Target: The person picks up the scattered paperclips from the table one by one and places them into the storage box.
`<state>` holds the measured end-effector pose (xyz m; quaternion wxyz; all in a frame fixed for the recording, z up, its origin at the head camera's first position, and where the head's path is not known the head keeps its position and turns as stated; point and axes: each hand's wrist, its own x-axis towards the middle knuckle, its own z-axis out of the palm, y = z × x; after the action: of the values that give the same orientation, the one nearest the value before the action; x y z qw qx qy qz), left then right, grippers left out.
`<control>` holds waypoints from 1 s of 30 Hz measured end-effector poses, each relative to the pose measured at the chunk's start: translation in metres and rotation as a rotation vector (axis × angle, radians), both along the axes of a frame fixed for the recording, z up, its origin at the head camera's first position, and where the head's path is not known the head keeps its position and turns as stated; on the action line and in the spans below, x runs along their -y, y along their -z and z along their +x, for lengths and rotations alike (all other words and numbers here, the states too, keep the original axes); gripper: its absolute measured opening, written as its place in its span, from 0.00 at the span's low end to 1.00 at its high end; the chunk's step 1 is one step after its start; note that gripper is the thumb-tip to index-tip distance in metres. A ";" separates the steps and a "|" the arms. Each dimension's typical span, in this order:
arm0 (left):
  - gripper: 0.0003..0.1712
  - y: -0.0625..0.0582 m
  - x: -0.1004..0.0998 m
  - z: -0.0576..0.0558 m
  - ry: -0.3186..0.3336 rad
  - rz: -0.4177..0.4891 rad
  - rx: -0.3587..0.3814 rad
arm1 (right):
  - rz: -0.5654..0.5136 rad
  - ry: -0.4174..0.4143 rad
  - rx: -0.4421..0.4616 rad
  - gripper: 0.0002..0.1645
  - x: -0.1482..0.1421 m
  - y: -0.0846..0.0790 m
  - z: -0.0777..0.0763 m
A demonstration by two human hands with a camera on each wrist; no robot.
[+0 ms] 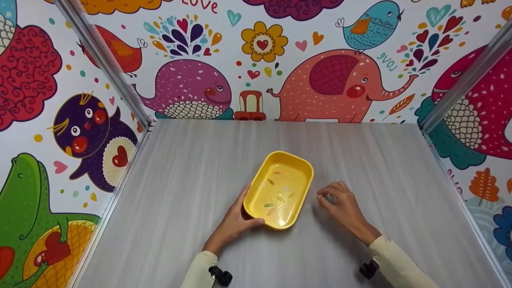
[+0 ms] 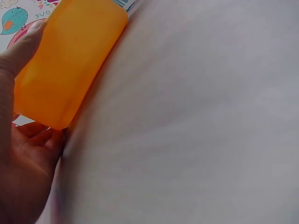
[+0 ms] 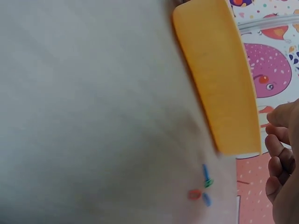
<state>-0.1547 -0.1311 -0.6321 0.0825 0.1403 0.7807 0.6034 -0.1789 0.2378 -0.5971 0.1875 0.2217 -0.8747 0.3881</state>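
Observation:
A yellow rectangular tray [image 1: 257, 193] stands in the middle of the table, with several coloured paper clips [image 1: 280, 199] scattered over its floor. My left hand [image 1: 234, 220] holds its near left corner, thumb over the rim and fingers along the outer side. To the right of the tray is my right hand [image 1: 344, 206], apart from it, with fingers curled and the tips of thumb and forefinger together. I cannot tell whether something small is between those tips. The right wrist view shows small blue, green and red pieces [image 3: 208, 183] on the table beside the tray.
The grey wood-grain table [image 1: 180, 180] is bounded by metal frame posts [image 1: 120, 84] at the left and right. Walls printed with cartoon animals, including an elephant [image 1: 332, 92], rise at the back and sides. Black straps [image 1: 221, 276] sit on both sleeves.

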 end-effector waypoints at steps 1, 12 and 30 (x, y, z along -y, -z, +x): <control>0.69 0.000 0.000 0.000 0.000 -0.001 -0.002 | -0.004 0.000 -0.006 0.11 -0.001 0.003 0.001; 0.68 -0.001 -0.001 0.000 0.013 -0.006 -0.015 | -0.047 0.048 -0.007 0.11 -0.019 0.024 0.010; 0.69 0.001 -0.001 -0.001 0.006 0.006 -0.002 | -0.073 0.152 0.079 0.14 -0.037 0.040 0.022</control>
<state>-0.1555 -0.1304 -0.6327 0.0830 0.1435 0.7785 0.6054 -0.1569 0.2748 -0.6371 0.1900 0.1320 -0.8809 0.4130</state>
